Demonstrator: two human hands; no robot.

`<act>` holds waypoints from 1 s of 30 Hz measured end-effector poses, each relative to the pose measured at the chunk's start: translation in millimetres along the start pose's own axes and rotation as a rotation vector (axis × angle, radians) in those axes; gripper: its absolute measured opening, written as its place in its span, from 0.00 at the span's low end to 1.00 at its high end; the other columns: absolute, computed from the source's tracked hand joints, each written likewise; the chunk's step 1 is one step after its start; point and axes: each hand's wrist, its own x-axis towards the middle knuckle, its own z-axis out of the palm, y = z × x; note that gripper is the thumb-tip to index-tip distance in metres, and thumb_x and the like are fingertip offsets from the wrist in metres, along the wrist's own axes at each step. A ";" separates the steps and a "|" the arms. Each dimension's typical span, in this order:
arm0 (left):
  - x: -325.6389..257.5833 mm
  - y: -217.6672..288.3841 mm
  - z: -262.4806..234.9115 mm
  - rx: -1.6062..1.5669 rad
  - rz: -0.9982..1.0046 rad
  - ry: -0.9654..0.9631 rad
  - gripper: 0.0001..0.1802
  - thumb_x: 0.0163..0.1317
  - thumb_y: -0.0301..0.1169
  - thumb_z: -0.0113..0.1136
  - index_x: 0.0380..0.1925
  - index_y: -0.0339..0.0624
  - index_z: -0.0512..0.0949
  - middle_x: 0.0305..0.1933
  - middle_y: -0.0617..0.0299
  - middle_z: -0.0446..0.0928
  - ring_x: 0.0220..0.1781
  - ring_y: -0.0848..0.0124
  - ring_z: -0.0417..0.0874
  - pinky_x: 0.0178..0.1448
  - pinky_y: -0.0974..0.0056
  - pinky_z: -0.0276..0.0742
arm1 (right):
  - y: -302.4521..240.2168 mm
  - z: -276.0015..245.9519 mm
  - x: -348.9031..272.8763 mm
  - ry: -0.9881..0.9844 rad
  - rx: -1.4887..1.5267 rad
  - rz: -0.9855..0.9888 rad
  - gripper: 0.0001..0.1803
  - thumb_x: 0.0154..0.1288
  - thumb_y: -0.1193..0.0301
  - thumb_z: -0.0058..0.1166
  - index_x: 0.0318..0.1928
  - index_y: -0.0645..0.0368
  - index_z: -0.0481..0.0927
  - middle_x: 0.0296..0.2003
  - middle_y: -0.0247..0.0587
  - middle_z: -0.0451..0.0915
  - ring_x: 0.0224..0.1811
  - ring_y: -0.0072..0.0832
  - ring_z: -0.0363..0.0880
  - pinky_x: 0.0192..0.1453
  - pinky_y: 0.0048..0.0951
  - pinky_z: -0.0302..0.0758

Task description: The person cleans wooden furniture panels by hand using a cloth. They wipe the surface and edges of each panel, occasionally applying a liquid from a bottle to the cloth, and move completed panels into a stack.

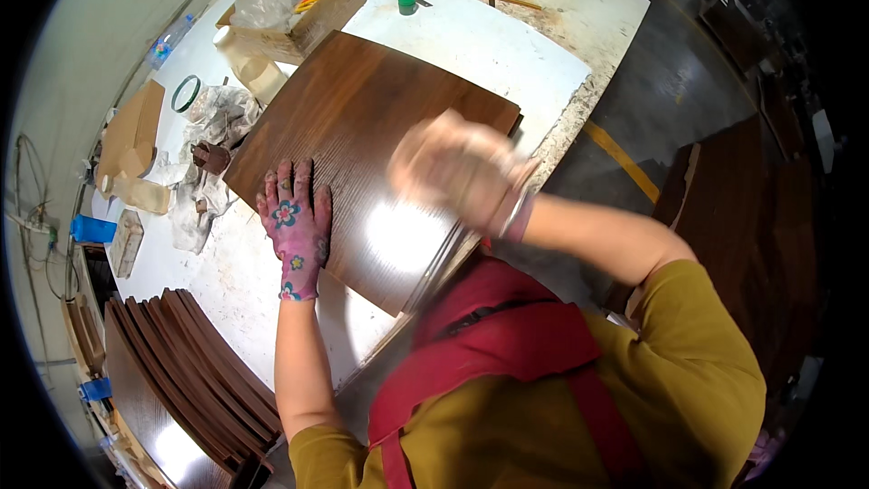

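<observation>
A dark brown wood-grain board (pixel 362 118) lies at an angle on the white worktable, with layered edges along its near right side that look like more boards beneath. My left hand (pixel 297 217), in a pink flowered glove, rests flat on the board's left part with its fingers spread. Over the right part is my right hand (pixel 462 167), smeared by motion. A glove covers its palm and wrist, and bare fingers seem to show. Whether it touches the board or holds anything, I cannot make out. Light glares off the surface just below it.
Crumpled white rags (pixel 217 127), a cloudy plastic bottle (pixel 253 68) and a cardboard box (pixel 330 14) of supplies line the board's far left. A green cap (pixel 406 4) sits beyond it. Curved brown panels (pixel 195 371) stand stacked at lower left; more dark boards (pixel 742 217) stand right.
</observation>
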 end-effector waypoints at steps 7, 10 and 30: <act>-1.2 -2.1 -4.7 -0.080 0.053 0.012 0.26 0.69 0.46 0.46 0.65 0.55 0.67 0.70 0.57 0.63 0.73 0.52 0.58 0.74 0.45 0.49 | 26.4 -58.7 46.9 0.245 1.121 0.750 0.05 0.65 0.72 0.50 0.31 0.56 0.73 0.27 0.28 0.70 0.31 0.18 0.66 0.39 0.21 0.67; -0.2 -2.5 1.8 -0.058 0.031 0.070 0.25 0.69 0.47 0.46 0.64 0.56 0.68 0.69 0.58 0.65 0.72 0.53 0.60 0.74 0.45 0.51 | -19.9 -0.4 4.6 0.020 0.322 0.074 0.08 0.64 0.72 0.45 0.42 0.59 0.75 0.38 0.43 0.75 0.41 0.29 0.76 0.46 0.30 0.75; -14.1 -13.8 3.6 -0.063 0.076 0.067 0.25 0.68 0.46 0.47 0.63 0.54 0.69 0.69 0.57 0.65 0.72 0.56 0.61 0.73 0.47 0.51 | -127.7 -38.0 44.2 -0.588 0.950 -0.166 0.11 0.68 0.69 0.45 0.46 0.55 0.77 0.50 0.39 0.78 0.52 0.37 0.77 0.54 0.35 0.74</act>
